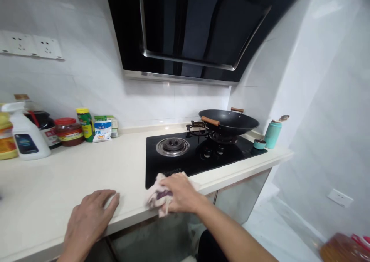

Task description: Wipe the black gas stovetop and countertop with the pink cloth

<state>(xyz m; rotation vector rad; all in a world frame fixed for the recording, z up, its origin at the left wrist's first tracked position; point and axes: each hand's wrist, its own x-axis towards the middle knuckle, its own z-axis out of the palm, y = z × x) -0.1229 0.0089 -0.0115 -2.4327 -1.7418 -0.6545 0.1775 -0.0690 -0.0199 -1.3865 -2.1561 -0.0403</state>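
Observation:
A crumpled pale pink cloth [156,190] with a dark purple patch is bunched under my right hand [180,192], whose fingers close over it. The cloth lies at the front left corner of the black gas stove [154,165], partly over the counter's front edge. To the left, my left hand [91,214] rests on the white countertop [124,158] near the edge, fingers stretched out and holding nothing. Behind the cloth is the bare left burner [172,145]. A black wok [231,123] with wooden handles sits on the right burner.
A white spray bottle [29,135], a red-lidded jar [68,132], a yellow-capped container [86,125] and a white packet [102,131] line the wall. Right of the stove stand a teal flask [273,134] and its cup [259,144]. A black range hood [190,27] overhangs the stove.

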